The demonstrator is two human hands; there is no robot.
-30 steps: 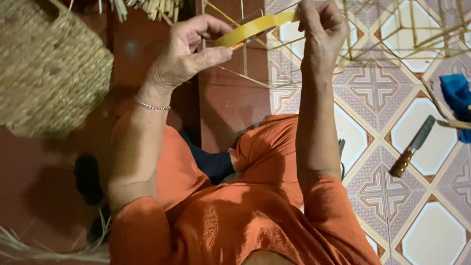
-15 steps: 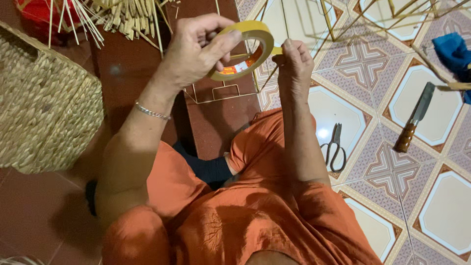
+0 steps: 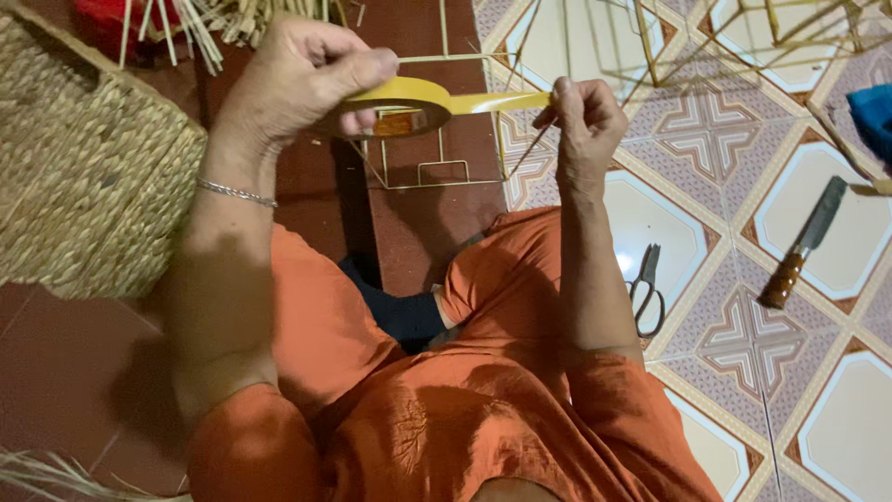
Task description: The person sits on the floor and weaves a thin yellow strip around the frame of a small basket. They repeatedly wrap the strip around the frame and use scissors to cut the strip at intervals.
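Nearest the camera, orange clothing [image 3: 446, 409] covers the seated person's lap and knees. On the tiled floor [image 3: 855, 428] to the right lie dark-handled scissors [image 3: 648, 290] and, farther right, a knife with a brown wooden handle [image 3: 801, 244], well apart from both hands. At left, a woven straw basket [image 3: 84, 167] sits on the red-brown floor.

Above the knees, left hand [image 3: 302, 79] is closed on a roll of yellow tape [image 3: 395, 102], thumb over the top of the roll, fingers curled under it; a thin bracelet [image 3: 237, 193] sits at the wrist. Right hand [image 3: 583, 121] pinches the free end of the tape strip [image 3: 502, 100], fingers together. Strip runs taut and roughly level between the two hands.

Beyond the hands, a frame of thin bamboo sticks [image 3: 437, 172] rests on the floor. Far left: loose straw bundles [image 3: 232, 23]. Far right: more stick frames [image 3: 743, 37] and a blue object [image 3: 873, 116] at the edge.
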